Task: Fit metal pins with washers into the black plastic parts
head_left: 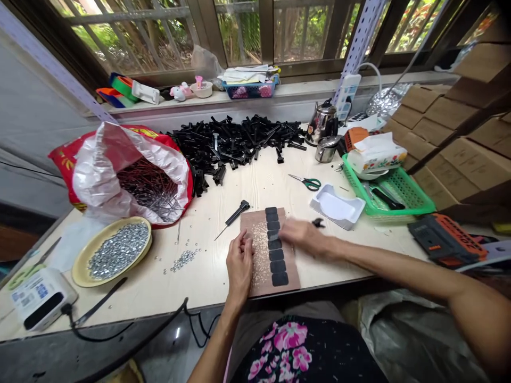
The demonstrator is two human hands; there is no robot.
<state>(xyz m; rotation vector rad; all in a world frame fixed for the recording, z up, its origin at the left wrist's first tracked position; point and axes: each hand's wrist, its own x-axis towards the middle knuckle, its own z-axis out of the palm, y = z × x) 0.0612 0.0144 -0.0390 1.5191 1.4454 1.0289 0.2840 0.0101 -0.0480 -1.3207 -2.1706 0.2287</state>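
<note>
A brown board [295, 274] lies at the table's front edge, with a column of rounded black squares [278, 254] on it. Many small pale bits [260, 255] are scattered over its left half. At the board's left edge rests my left hand [239, 263], its fingers curled together; whatever they may hold is hidden. Motion blurs my right hand [305, 235], which is over the board's right side by the squares. Just beyond it shows a small black piece [318, 222]; I cannot tell if it is held. A black-handled tool with a thin metal shaft [235, 214] lies left of the board.
Left are a yellow bowl of small shiny metal pieces [118, 250], a loose pile of them [184, 259] and a red sack of metal rods [154, 186]. Black parts [239, 141] are heaped behind. Right are scissors [310, 183], a white tray [337, 205], a green basket [419, 205] and a power tool [447, 239].
</note>
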